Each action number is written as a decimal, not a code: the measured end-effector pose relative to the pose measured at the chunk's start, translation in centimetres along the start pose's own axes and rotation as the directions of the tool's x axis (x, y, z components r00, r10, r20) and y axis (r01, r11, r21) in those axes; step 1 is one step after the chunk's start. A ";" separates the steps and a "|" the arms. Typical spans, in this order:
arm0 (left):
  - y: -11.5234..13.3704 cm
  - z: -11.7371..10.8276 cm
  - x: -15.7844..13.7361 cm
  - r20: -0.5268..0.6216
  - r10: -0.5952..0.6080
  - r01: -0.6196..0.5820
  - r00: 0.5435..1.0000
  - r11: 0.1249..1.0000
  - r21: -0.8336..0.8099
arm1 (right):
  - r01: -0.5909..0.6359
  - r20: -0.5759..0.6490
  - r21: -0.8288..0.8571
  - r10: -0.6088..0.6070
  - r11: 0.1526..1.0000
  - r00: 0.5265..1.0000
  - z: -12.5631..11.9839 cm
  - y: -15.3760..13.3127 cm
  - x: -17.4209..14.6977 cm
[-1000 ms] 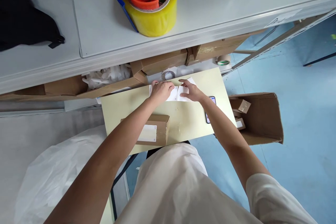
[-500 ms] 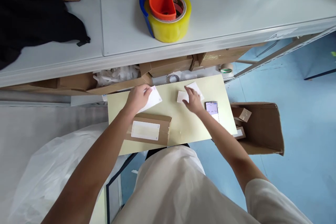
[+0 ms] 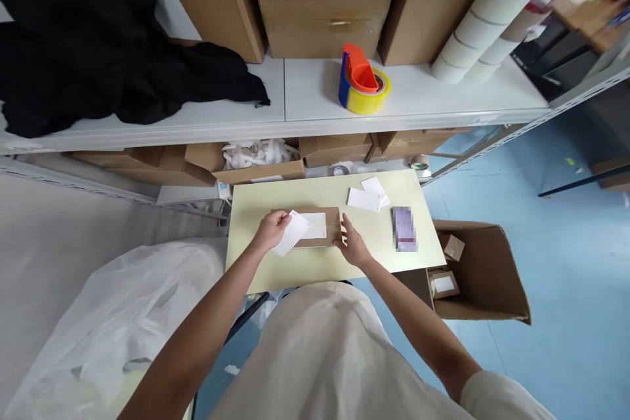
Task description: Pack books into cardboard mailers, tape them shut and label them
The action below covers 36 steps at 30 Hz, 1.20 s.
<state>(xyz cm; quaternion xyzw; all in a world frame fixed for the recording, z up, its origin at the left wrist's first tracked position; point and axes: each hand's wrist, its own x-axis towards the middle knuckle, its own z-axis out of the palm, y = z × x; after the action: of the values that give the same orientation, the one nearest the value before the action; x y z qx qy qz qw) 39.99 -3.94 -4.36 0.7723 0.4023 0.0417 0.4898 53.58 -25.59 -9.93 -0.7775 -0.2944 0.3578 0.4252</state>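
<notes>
My left hand (image 3: 273, 228) pinches a white paper slip (image 3: 292, 233), which overlaps the left part of a flat cardboard box (image 3: 333, 227). On top of that box is a white label (image 3: 319, 226). My right hand (image 3: 353, 243) rests at the box's right end, its fingers apart and the thumb at the near corner; whether it presses on the box I cannot tell. Farther back on the pale yellow table (image 3: 275, 273), two white slips (image 3: 364, 199) lie crossed over each other. A phone (image 3: 403, 230) lies to the right of my right hand.
Behind the table runs a grey shelf (image 3: 315, 115) with a tape dispenser (image 3: 365, 88), black cloth (image 3: 123, 46) and white rolls (image 3: 477, 33). An open carton (image 3: 487, 269) holding small boxes stands at right. Clear plastic sheeting (image 3: 113, 315) lies at left.
My right hand has left the loose slips and come to the box's right end. My left hand has brought its slip over the box. The box sits farther back, and the camera view has shifted.
</notes>
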 end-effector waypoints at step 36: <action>4.9 -2.3 -12.8 0.066 0.134 0.022 0.989 0.308 -0.951 | 0.517 -0.152 -0.531 -0.676 0.672 0.721 3.1 -18.5 -7.6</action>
<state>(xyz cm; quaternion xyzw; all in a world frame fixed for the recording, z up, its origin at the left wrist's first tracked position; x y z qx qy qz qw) 33.12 -11.73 4.89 0.3517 0.2402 0.2355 0.8736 43.86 -21.36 7.37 -0.7605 -0.5331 -0.0210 0.3702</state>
